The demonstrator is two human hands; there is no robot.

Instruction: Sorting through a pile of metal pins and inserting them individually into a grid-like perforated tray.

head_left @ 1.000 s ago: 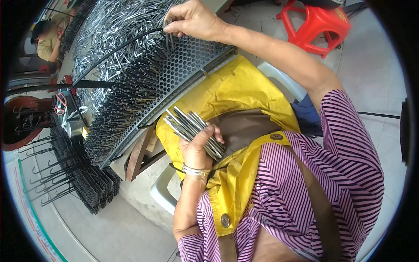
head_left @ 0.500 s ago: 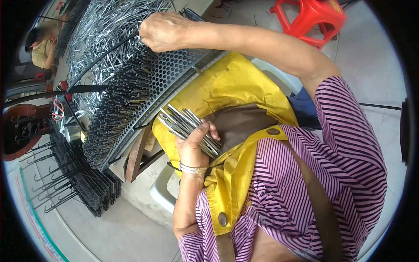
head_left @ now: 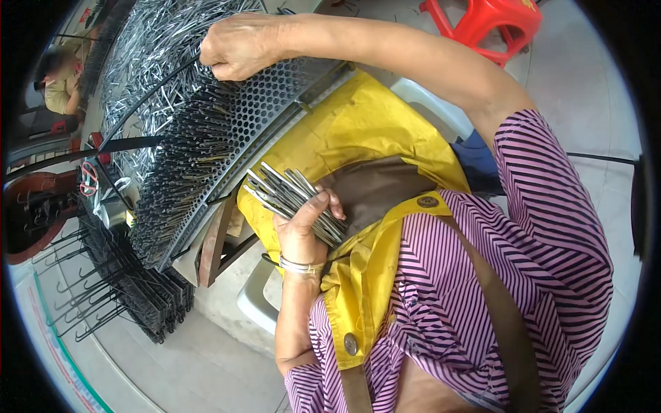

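A bundle of thin silvery metal rods (head_left: 279, 189) is gripped in my left hand (head_left: 308, 221), close to my lap, with the thumb pressed across it. My right hand (head_left: 241, 47) is closed in a fist above a perforated metal rack (head_left: 265, 93); whatever its fingers hold is hidden. Many dark-tipped rods (head_left: 182, 155) stand upright in the holes of the rack's left and near part, while holes toward the right end are bare. Beyond the rack lies a big heap of loose silvery rods (head_left: 155, 58).
Black hooked wire racks (head_left: 141, 289) are stacked at lower left, by a reddish-brown bowl (head_left: 41, 213) and red-handled scissors (head_left: 89, 180). A black bar (head_left: 131, 142) reaches over the rods. A red stool (head_left: 489, 27) stands far right. Another person (head_left: 62, 89) sits far left.
My right hand has moved a little left over the rack, staying closed. The left hand keeps its bundle in nearly the same place. The view has shifted slightly.
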